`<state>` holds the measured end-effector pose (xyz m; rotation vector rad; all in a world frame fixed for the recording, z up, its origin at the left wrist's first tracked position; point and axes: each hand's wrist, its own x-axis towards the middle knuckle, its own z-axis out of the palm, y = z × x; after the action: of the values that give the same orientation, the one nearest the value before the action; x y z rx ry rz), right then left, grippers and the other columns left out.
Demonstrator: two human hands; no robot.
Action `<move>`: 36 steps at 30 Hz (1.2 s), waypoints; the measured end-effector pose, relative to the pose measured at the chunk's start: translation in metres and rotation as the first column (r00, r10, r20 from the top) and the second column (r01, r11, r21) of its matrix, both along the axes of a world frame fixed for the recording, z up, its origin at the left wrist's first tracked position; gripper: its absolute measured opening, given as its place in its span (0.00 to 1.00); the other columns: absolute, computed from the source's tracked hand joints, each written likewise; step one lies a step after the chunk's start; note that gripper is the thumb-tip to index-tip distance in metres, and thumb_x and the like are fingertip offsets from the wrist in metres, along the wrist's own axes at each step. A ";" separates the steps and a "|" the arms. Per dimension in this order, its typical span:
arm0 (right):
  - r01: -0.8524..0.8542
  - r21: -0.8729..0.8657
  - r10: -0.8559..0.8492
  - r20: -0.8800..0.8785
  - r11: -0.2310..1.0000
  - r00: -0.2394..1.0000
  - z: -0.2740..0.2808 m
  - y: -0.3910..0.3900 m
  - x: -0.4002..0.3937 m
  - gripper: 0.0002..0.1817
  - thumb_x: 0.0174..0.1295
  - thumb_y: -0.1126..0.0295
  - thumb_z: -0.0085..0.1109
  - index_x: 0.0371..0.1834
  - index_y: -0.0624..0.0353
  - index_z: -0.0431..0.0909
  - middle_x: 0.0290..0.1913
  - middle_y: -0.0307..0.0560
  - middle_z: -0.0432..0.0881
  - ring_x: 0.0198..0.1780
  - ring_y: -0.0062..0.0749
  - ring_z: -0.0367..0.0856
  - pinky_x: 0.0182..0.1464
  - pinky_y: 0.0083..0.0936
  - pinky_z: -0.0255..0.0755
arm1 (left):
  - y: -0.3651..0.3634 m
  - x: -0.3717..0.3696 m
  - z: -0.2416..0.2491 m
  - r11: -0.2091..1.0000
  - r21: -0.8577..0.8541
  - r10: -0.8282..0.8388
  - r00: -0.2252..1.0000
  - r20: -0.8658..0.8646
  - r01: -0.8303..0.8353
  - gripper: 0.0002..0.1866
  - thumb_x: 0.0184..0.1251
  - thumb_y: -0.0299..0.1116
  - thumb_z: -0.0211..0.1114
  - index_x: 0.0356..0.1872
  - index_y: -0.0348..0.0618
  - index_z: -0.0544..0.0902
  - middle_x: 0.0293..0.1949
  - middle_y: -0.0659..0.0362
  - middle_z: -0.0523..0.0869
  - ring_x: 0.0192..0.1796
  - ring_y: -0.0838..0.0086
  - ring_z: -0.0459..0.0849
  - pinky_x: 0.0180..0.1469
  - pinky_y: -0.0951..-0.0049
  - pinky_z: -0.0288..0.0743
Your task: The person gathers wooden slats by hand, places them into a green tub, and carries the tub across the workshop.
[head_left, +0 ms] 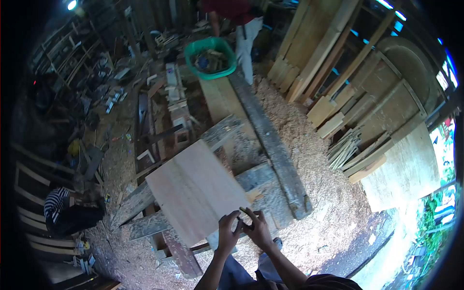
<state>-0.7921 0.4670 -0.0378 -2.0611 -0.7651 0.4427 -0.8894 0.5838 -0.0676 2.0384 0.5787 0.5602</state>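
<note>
My left hand (229, 229) is closed, fingers pinched, just off the near edge of a square wooden panel (195, 188). Close beside it, my right hand (260, 230) has its fingers curled together. Between the two hands is a small, thin item (242, 210) with a yellowish end; its kind is too small to tell, and the fingers hide most of it. The pale panel lies flat across rough timber beams (145, 227), its near corner by my hands.
A thick grey beam (270, 140) runs away from me on the right. Beyond is a green tub (210, 75) of scraps, with a person (244, 34) standing by it. Another person (72, 212) crouches at left. Boards (314, 53) lean at right; wood shavings (324, 198) cover the floor.
</note>
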 end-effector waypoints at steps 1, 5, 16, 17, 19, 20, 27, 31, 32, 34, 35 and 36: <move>-0.002 0.008 0.002 -0.036 1.000 0.999 0.006 -0.021 0.005 0.38 0.59 0.74 0.73 0.75 0.52 0.73 0.58 0.59 0.76 0.40 0.47 0.88 0.42 0.38 0.84 | -0.025 0.005 0.003 0.997 -0.063 0.042 0.999 0.009 -0.041 0.19 0.70 0.28 0.69 0.61 0.40 0.81 0.59 0.49 0.86 0.61 0.53 0.84 0.68 0.55 0.70; -0.041 0.050 0.040 0.017 0.998 0.999 0.028 -0.121 0.030 0.39 0.59 0.72 0.72 0.77 0.47 0.71 0.60 0.61 0.76 0.44 0.58 0.87 0.46 0.45 0.85 | -0.127 0.026 0.004 0.936 -0.347 0.077 0.997 0.018 -0.066 0.23 0.76 0.29 0.66 0.69 0.39 0.76 0.63 0.50 0.84 0.69 0.60 0.80 0.70 0.61 0.73; 0.134 -0.074 -0.116 0.218 0.988 0.969 0.123 -0.377 0.112 0.38 0.58 0.66 0.71 0.76 0.43 0.71 0.62 0.50 0.80 0.54 0.52 0.86 0.51 0.42 0.84 | -0.313 0.138 0.111 0.859 0.291 -0.428 0.903 -0.040 0.420 0.34 0.71 0.39 0.70 0.77 0.50 0.70 0.83 0.43 0.55 0.82 0.42 0.55 0.79 0.43 0.49; 0.155 -0.044 -0.141 0.231 0.987 0.963 0.125 -0.394 0.115 0.38 0.58 0.67 0.71 0.75 0.46 0.71 0.63 0.50 0.80 0.56 0.52 0.85 0.53 0.42 0.83 | -0.319 0.152 0.117 0.801 0.331 -0.524 0.852 -0.015 0.499 0.35 0.70 0.37 0.70 0.77 0.50 0.70 0.83 0.44 0.57 0.82 0.43 0.55 0.79 0.43 0.49; 0.224 -0.019 -0.217 0.178 0.974 0.960 0.130 -0.421 0.115 0.38 0.56 0.71 0.71 0.73 0.52 0.69 0.63 0.53 0.80 0.59 0.54 0.83 0.55 0.43 0.82 | -0.335 0.177 0.146 0.582 0.406 -0.725 0.676 -0.132 0.704 0.35 0.66 0.35 0.72 0.76 0.50 0.73 0.81 0.49 0.62 0.82 0.49 0.57 0.80 0.43 0.49; 0.256 0.001 -0.254 0.125 0.967 0.959 0.130 -0.432 0.113 0.39 0.55 0.73 0.71 0.73 0.53 0.67 0.63 0.55 0.79 0.60 0.56 0.82 0.55 0.44 0.81 | -0.345 0.187 0.150 0.562 0.399 -0.745 0.653 -0.135 0.724 0.35 0.66 0.35 0.72 0.76 0.50 0.73 0.81 0.49 0.62 0.82 0.49 0.57 0.80 0.43 0.49; 0.450 -0.011 -0.450 -0.016 0.893 0.893 0.131 -0.490 0.146 0.40 0.56 0.72 0.75 0.72 0.54 0.65 0.55 0.54 0.85 0.56 0.53 0.86 0.53 0.44 0.84 | -0.395 0.271 0.131 0.275 0.414 -0.919 0.365 -0.153 0.868 0.32 0.61 0.39 0.77 0.68 0.49 0.80 0.63 0.59 0.84 0.68 0.64 0.79 0.78 0.50 0.59; 0.445 -0.108 -0.424 0.175 0.889 0.889 0.134 -0.513 0.210 0.26 0.56 0.69 0.76 0.59 0.55 0.81 0.49 0.51 0.85 0.47 0.46 0.90 0.46 0.39 0.85 | -0.412 0.338 0.115 0.360 0.227 -0.919 0.386 -0.080 0.905 0.29 0.59 0.39 0.79 0.63 0.49 0.83 0.59 0.56 0.87 0.66 0.61 0.81 0.76 0.54 0.65; 0.452 -0.099 -0.437 0.146 0.886 0.888 0.130 -0.517 0.229 0.25 0.56 0.68 0.75 0.58 0.54 0.81 0.48 0.49 0.85 0.46 0.47 0.89 0.46 0.40 0.84 | -0.415 0.360 0.108 0.351 0.189 -0.927 0.369 -0.071 0.917 0.28 0.58 0.39 0.79 0.62 0.49 0.84 0.60 0.56 0.86 0.66 0.61 0.81 0.75 0.53 0.65; 0.464 -0.106 -0.453 0.117 0.879 0.884 0.122 -0.527 0.274 0.24 0.56 0.68 0.74 0.57 0.54 0.81 0.48 0.48 0.84 0.46 0.48 0.88 0.46 0.40 0.83 | -0.422 0.405 0.085 0.348 0.177 -0.936 0.353 0.002 0.921 0.23 0.57 0.38 0.80 0.54 0.49 0.88 0.60 0.56 0.86 0.66 0.58 0.81 0.73 0.52 0.66; 0.447 -0.086 -0.439 0.101 0.890 0.893 0.118 -0.530 0.300 0.22 0.58 0.68 0.74 0.57 0.54 0.82 0.48 0.48 0.84 0.45 0.47 0.88 0.46 0.39 0.83 | -0.426 0.430 0.073 0.345 0.171 -0.937 0.348 0.012 0.923 0.23 0.57 0.38 0.80 0.54 0.49 0.88 0.60 0.56 0.86 0.66 0.58 0.81 0.73 0.52 0.66; 0.434 -0.061 -0.428 0.083 0.899 0.900 0.115 -0.531 0.328 0.20 0.59 0.69 0.73 0.56 0.55 0.83 0.47 0.49 0.84 0.45 0.45 0.88 0.45 0.39 0.82 | -0.427 0.456 0.066 0.367 0.172 -0.930 0.367 0.032 0.914 0.20 0.57 0.36 0.80 0.52 0.48 0.88 0.59 0.56 0.86 0.65 0.57 0.80 0.72 0.53 0.67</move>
<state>-0.4641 -0.0641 0.0767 -2.2489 -0.3104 0.1529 -0.4332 0.1564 -0.0019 2.0310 -0.7635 -0.0066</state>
